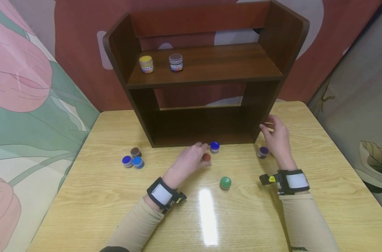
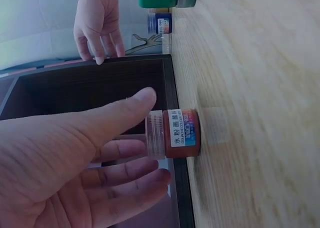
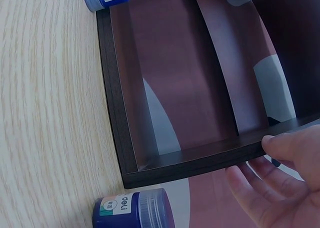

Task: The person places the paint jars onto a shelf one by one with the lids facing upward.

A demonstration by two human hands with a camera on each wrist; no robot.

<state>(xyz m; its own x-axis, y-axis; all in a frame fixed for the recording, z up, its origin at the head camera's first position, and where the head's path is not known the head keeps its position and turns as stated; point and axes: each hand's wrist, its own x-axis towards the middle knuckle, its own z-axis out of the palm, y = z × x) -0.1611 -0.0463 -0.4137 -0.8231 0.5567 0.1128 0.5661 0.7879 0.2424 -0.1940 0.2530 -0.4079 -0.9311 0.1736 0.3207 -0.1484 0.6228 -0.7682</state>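
While three jars (image 1: 138, 162) cluster at left on the table (image 1: 90, 210), the left hand (image 1: 186, 161) curves loose fingers around the red jar (image 1: 206, 158) before the shelf (image 1: 216, 64), contact unclear. Rightward stand a blue jar (image 1: 214, 147), a green jar (image 1: 225, 183) and a purple jar (image 1: 262, 152); the right hand (image 1: 278, 138) grips the shelf's side.

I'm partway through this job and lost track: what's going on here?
A person's left grip has its thumb and fingers about the lid of a red-brown jar before the shelf unit; whether they press it is unclear. The right grip holds the shelf unit's side edge. A yellow jar and a dark jar stand on the upper shelf; green, purple and dark blue jars, plus a cluster of three, are on the table.
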